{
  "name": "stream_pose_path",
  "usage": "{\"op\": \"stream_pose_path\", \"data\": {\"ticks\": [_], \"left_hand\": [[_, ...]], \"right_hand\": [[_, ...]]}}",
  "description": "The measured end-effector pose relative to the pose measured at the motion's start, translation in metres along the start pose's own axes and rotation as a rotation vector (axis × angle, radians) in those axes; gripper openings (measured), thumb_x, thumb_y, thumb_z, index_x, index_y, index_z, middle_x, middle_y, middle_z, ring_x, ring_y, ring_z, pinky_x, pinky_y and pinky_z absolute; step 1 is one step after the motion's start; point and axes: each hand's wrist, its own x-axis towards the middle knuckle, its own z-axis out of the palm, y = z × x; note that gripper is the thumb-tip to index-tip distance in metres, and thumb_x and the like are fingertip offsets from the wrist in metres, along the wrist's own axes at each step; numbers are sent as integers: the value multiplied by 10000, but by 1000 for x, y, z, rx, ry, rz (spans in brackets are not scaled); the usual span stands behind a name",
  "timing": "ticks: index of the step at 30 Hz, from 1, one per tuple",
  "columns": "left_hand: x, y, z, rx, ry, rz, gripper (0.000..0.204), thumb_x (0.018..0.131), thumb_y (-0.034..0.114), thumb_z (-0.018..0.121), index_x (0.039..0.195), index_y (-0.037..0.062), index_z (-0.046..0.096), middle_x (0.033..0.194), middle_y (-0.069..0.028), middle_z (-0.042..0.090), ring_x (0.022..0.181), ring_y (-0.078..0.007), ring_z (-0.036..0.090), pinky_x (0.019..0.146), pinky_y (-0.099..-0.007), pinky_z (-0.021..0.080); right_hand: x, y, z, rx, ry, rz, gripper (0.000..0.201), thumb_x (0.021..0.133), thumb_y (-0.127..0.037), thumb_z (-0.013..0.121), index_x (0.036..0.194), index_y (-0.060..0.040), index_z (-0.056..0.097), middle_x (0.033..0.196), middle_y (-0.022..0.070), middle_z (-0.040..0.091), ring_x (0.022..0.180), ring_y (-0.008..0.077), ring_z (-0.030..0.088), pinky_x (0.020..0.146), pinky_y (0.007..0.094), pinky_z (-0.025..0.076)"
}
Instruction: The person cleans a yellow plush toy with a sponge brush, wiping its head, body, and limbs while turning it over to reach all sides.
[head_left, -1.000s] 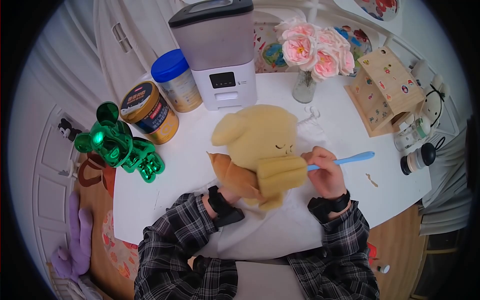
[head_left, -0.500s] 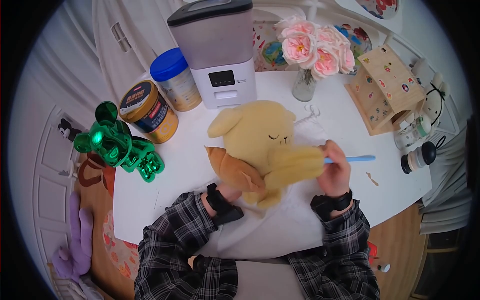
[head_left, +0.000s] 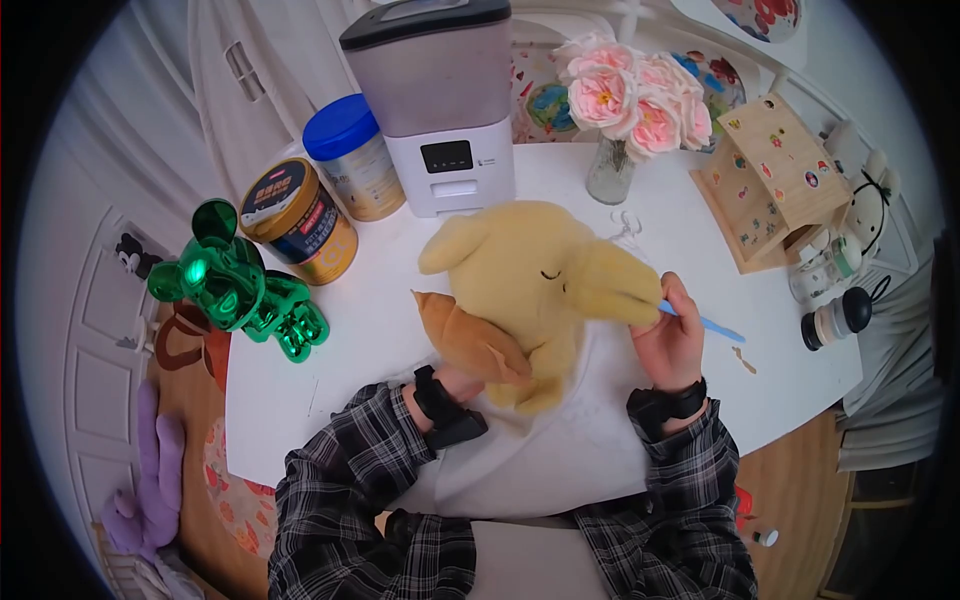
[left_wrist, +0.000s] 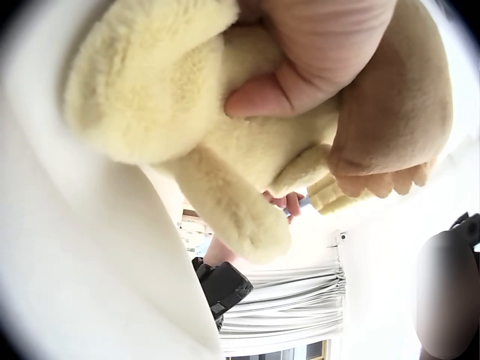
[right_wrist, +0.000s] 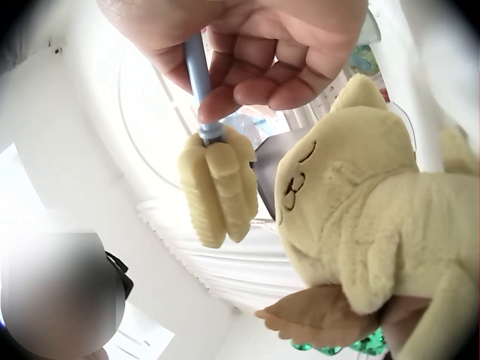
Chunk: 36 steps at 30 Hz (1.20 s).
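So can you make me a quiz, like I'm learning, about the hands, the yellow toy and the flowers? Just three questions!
1. The right hand pinches the duster's handle. What colour is that handle? A) red B) blue C) green
2. True or false: the left hand is empty.
3. Fill the gap: the pink flowers stand in a glass ____.

Key: 1: B. 2: False, it holds the yellow toy. 3: vase.

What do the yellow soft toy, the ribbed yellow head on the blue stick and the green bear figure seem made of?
Yellow soft toy: matte plush, by its fuzzy nap.
Ribbed yellow head: matte, probably foam or fleece, by its rounded ridges.
Green bear figure: mirror-glossy, by its sharp highlights; perhaps plated plastic.
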Motion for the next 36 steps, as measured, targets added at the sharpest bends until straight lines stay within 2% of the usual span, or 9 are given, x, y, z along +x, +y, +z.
{"op": "stream_pose_path", "data": {"ticks": [6, 9, 12, 15, 21, 24, 27, 33, 36], "left_hand": [[-2, 1, -3, 15, -17, -82, 585, 867, 162, 661, 1369, 75, 374, 1355, -82, 462, 1210, -218, 485, 1009, -374, 427], [-2, 0, -3, 2, -5, -56, 572, 868, 157, 659, 1363, 74, 384, 1347, -80, 472, 1203, -217, 491, 1005, -375, 432], [2, -4, -3, -35, 25, 25, 547, 870, 147, 656, 1351, 74, 406, 1329, -73, 491, 1187, -216, 507, 994, -374, 443], [3, -6, -5, -50, 19, 7, 545, 870, 147, 656, 1350, 74, 409, 1327, -72, 494, 1184, -216, 509, 993, -374, 444], [5, -11, -8, -70, 3, -43, 541, 869, 146, 657, 1347, 73, 415, 1323, -72, 498, 1180, -216, 513, 991, -374, 446], [6, -12, -10, -87, 3, -44, 539, 869, 146, 658, 1346, 73, 417, 1321, -71, 500, 1177, -216, 515, 990, -374, 447], [7, -13, -13, -100, 5, -48, 537, 868, 146, 658, 1344, 73, 420, 1319, -71, 503, 1175, -216, 517, 989, -374, 448], [7, -20, -22, -140, -2, -79, 533, 868, 146, 659, 1341, 72, 426, 1315, -70, 507, 1170, -216, 521, 987, -373, 449], [7, -17, -21, -190, 20, -106, 538, 864, 139, 662, 1342, 72, 426, 1314, -71, 509, 1163, -217, 527, 986, -376, 449]], "right_hand": [[2, 10, -22, -337, -218, 161, 174, 922, -164, 504, 864, -9, 558, 787, 70, 595, 750, 152, 556, 734, 275, 438], [4, 4, -26, -287, -308, 113, 163, 918, -160, 515, 872, -10, 561, 795, 66, 599, 749, 140, 554, 734, 270, 438], [2, 0, -12, -8, -100, 57, 145, 900, -138, 524, 841, -14, 570, 783, 72, 595, 742, 140, 548, 729, 267, 434], [3, 5, -10, -216, -54, 74, 139, 894, -129, 520, 838, -11, 569, 776, 76, 596, 735, 143, 548, 722, 270, 434], [0, 5, -21, -413, -279, 220, 139, 903, -140, 522, 874, -9, 555, 781, 70, 599, 741, 145, 549, 726, 278, 437], [2, 1, -17, -28, -199, 46, 133, 898, -133, 528, 850, -13, 557, 779, 72, 600, 741, 144, 547, 716, 277, 432], [2, 8, -9, -246, -33, -4, 127, 896, -135, 531, 856, -17, 553, 777, 76, 603, 740, 143, 547, 710, 276, 430], [0, 4, -22, -408, -292, 189, 140, 903, -151, 531, 887, -14, 546, 792, 78, 603, 748, 146, 553, 739, 280, 447], [1, 1, -13, -37, -111, 66, 138, 902, -141, 528, 873, -7, 549, 788, 80, 600, 742, 147, 551, 738, 271, 448]]}}
